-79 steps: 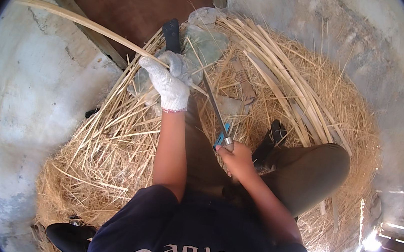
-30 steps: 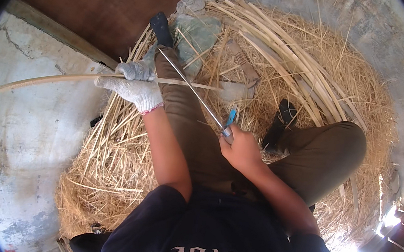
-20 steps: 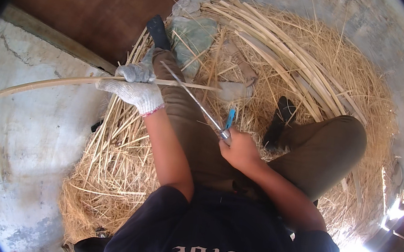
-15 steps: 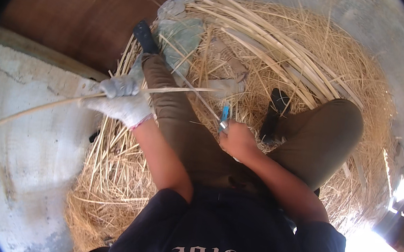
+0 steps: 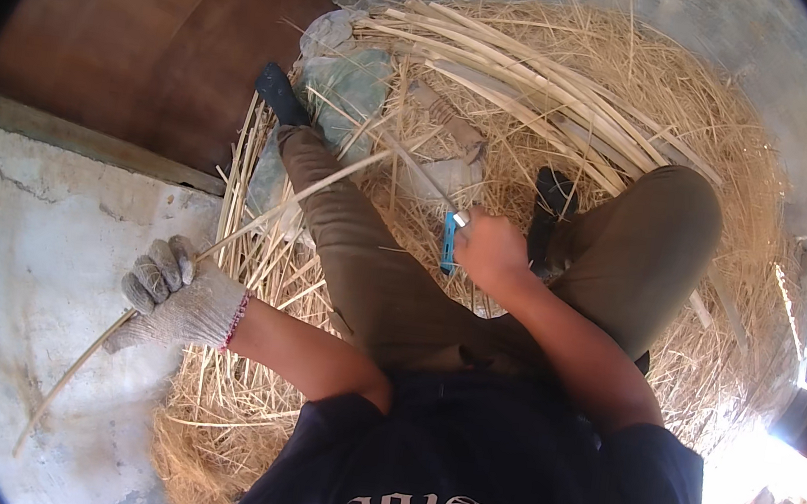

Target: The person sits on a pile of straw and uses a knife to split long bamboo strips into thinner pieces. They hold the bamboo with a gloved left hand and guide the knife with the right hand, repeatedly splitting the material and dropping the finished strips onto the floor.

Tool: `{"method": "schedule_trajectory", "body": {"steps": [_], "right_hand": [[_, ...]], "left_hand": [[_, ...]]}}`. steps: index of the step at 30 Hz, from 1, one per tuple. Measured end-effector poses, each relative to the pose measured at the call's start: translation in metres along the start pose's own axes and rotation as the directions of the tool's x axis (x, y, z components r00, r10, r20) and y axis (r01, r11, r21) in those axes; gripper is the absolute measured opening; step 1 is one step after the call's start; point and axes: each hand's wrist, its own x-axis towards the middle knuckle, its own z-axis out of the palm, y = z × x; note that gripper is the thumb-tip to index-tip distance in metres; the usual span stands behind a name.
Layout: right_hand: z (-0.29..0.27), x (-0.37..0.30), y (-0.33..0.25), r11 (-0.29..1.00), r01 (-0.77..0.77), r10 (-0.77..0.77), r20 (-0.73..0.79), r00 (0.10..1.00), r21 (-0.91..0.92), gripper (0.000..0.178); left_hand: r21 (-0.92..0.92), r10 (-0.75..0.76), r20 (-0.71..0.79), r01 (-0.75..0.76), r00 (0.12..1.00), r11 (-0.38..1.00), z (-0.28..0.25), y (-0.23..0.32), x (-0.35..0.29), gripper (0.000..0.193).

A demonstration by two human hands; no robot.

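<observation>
My left hand (image 5: pixel 171 299), in a pale knitted glove with grey fingers, is closed around a long thin bamboo strip (image 5: pixel 294 200). One end bends down past the glove at the lower left; the other slants up over my left shin. My bare right hand (image 5: pixel 495 248) grips a knife (image 5: pixel 425 174) by its handle, which the fingers hide. A metal collar shows at the fist, and the narrow blade points up and left. Blade and strip come together near the strip's far end; whether they touch I cannot tell. A blue plastic object (image 5: pixel 448 245) lies beside my right fist.
Long split bamboo strips (image 5: pixel 546 78) lie across a heap of straw-like shavings (image 5: pixel 685 95) at the back. More thin strips (image 5: pixel 253 284) are piled left of my stretched left leg. A pale wall (image 5: pixel 38 278) and a brown panel (image 5: pixel 139 28) stand at the left.
My left hand has swung down and left, drawing the strip with it, so the strip now slopes more steeply. My right hand and the knife have barely shifted.
</observation>
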Motion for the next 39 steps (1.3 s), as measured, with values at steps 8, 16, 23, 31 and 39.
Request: {"method": "schedule_trajectory", "body": {"steps": [8, 16, 23, 31, 39], "right_hand": [[0.002, 0.008, 0.005, 0.997, 0.027, -0.023, -0.061, 0.998, 0.067, 0.027], [0.002, 0.002, 0.012, 0.956, -0.092, 0.116, -0.07, 0.991, 0.279, 0.03], [-0.012, 0.003, 0.008, 0.478, -0.51, 0.364, 0.368, 0.856, 0.714, 0.015], [-0.025, -0.004, -0.009, 0.12, -0.606, 0.303, 0.552, 0.777, 0.787, 0.013], [-0.017, -0.021, -0.018, 0.624, -0.451, 0.125, 0.488, 0.864, 0.639, 0.02]], "left_hand": [[0.094, 0.245, -0.159, -0.233, 0.956, 0.968, 0.018, 0.049, -0.016, 0.079], [-0.193, 0.104, 0.057, -0.092, 0.993, 0.977, -0.003, 0.064, -0.008, 0.082], [-0.105, 0.17, 0.047, -0.164, 0.984, 0.981, 0.011, 0.034, -0.012, 0.072], [0.261, 0.036, 0.119, -0.066, 0.992, 0.963, 0.03, -0.06, -0.021, 0.067], [0.157, -0.201, -0.042, 0.205, 0.979, 0.966, 0.007, -0.148, -0.052, 0.068]]}}
